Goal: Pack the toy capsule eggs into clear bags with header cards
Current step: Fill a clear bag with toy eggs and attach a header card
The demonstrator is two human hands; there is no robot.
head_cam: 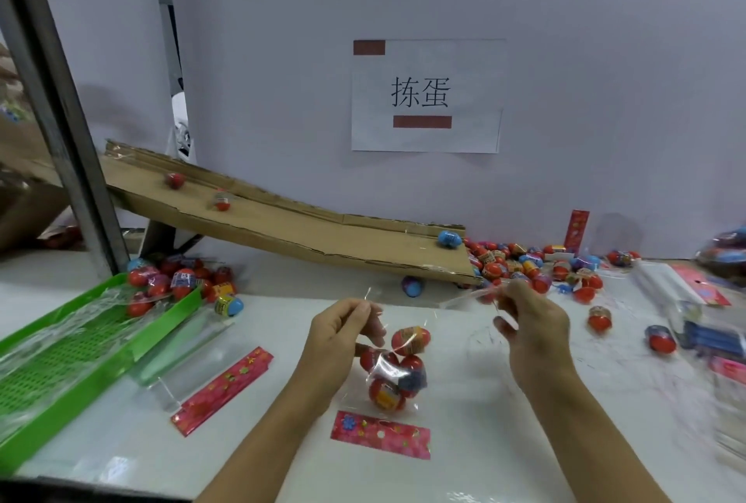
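A clear bag (393, 371) holding several red capsule eggs hangs over the middle of the white table. My left hand (343, 333) pinches its top left corner. My right hand (529, 321) pinches a strip of clear film (464, 298) at the bag's upper right, spreading the mouth. One red egg (411, 339) sits at the bag's opening. A pink header card (380, 434) lies flat just below the bag. A second header card (224, 389) lies to the left.
A cardboard ramp (282, 220) slopes down from the left with eggs rolling on it. Loose eggs (524, 264) pile at its foot. A green tray (72, 345) with bags sits left. More cards and bags (694, 292) lie right. A metal post (52, 98) stands far left.
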